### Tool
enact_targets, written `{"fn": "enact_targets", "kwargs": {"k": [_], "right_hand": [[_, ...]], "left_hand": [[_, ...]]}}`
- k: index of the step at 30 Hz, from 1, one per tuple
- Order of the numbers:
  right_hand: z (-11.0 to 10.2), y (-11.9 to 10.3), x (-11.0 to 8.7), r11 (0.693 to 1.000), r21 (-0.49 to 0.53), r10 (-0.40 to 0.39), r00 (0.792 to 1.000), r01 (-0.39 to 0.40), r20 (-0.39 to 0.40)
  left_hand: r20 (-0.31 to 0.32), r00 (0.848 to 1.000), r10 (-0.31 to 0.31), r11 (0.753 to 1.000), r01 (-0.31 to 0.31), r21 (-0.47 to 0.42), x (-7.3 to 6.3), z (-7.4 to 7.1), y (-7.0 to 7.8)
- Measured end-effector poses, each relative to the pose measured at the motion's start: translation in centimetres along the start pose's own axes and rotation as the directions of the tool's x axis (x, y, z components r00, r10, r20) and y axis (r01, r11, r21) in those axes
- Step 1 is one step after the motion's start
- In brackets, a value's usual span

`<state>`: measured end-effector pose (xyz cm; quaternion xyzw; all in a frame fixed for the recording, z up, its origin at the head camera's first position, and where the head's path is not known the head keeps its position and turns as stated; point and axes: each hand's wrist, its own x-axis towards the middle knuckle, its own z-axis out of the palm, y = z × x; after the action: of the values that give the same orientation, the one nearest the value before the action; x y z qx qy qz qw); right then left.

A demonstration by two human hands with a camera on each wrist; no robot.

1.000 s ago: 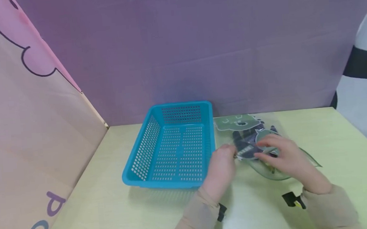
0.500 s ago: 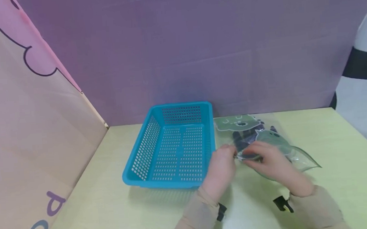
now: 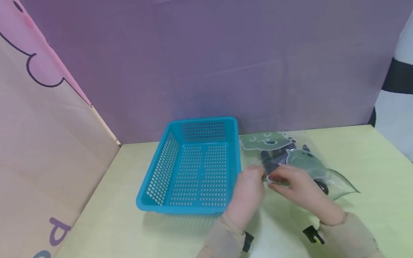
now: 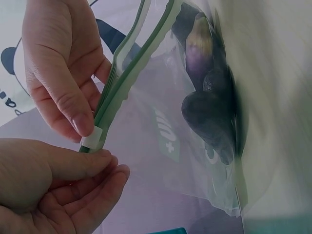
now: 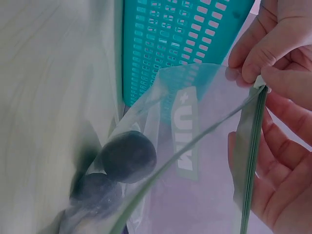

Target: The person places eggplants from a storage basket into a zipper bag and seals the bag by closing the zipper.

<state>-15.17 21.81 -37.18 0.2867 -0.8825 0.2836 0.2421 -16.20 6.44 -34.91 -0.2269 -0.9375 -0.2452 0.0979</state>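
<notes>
A clear zip bag [image 3: 306, 164] with green cat-like prints lies to the right of the basket, its mouth edge raised toward me. Several dark rounded things [image 4: 207, 114] are inside, one purple with a yellowish end [image 4: 199, 48]. My left hand [image 3: 248, 192] pinches the bag's top corner, at the end of the green zip strip [image 5: 253, 161]. With thumb and fingers on either side of the strip, my right hand [image 3: 300, 186] grips the white slider [image 4: 91, 138] right beside my left fingertips. Away from that corner, the bag's mouth gapes in both wrist views.
A blue perforated basket [image 3: 238, 162] stands just left of the bag, its near right corner close to my left hand. The pale wooden table [image 3: 109, 231] runs back to a purple cloth backdrop [image 3: 194, 58]. A printed cloth [image 3: 21, 150] hangs on the left.
My right hand has moved left along the bag's mouth until it meets my left hand at the corner. My left hand has kept its hold there.
</notes>
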Motion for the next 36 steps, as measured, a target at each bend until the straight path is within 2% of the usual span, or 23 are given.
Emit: {"fn": "enact_targets", "kwargs": {"k": [7,17,27,36], "right_hand": [[0.14,-0.3,-0.08,0.999,-0.027,0.024,1.0,-0.024,-0.005],[0.1,-0.39,0.04,0.998,-0.046,0.046,0.999,-0.045,0.021],[-0.06,-0.6,0.06,0.998,-0.057,0.043,0.998,-0.041,0.038],[-0.11,-0.55,-0.02,0.997,-0.071,0.043,0.997,-0.038,0.071]], "left_hand": [[-0.015,1.0,0.025,1.0,-0.025,0.007,-0.1,0.06,-0.14],[0.001,1.0,0.016,1.0,-0.016,-0.004,0.03,-0.09,-0.13],[0.0,1.0,0.023,0.999,-0.023,0.042,0.04,-0.03,-0.12],[0.048,0.999,-0.015,1.0,0.015,0.016,-0.06,-0.13,-0.04]]}}
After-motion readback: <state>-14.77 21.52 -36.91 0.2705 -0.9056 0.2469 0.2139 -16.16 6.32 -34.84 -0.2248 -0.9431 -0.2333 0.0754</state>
